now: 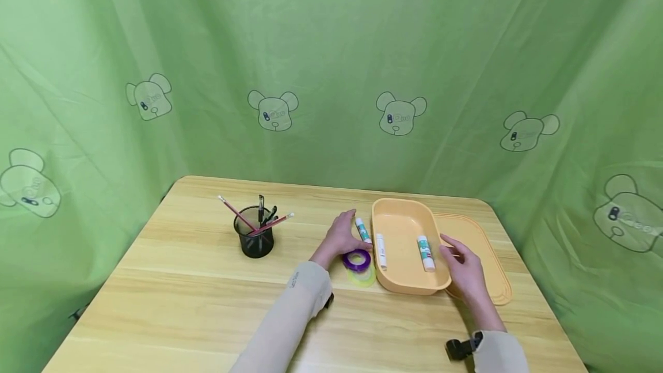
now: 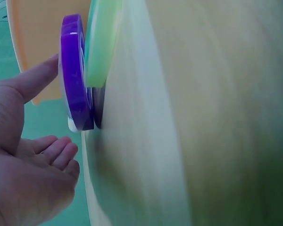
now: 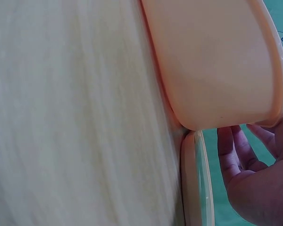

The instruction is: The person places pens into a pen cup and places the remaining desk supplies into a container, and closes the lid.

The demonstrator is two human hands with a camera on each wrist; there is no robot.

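Note:
Left of the orange box (image 1: 406, 284), my left hand (image 1: 342, 236) hovers over the tabletop, thumb stretched toward the box wall and fingers loosely bent with nothing in them. Beside that hand lie a glue stick (image 1: 364, 230), a purple tape roll (image 1: 357, 260) and a yellow-green tape roll (image 1: 362, 277) partly under the purple one. On the box's other side, my right hand (image 1: 463, 266) touches the outer wall with its fingertips, as the right wrist view shows. Inside the box are a white marker-like stick (image 1: 381, 251) and another glue stick (image 1: 426, 253).
An orange lid (image 1: 484, 258) lies flat on the table (image 1: 207, 304), partly beneath the box's right edge. A black mesh pen holder (image 1: 256, 243) with pencils and pens stands to the left. Green curtains (image 1: 331, 45) with bear drawings surround the table.

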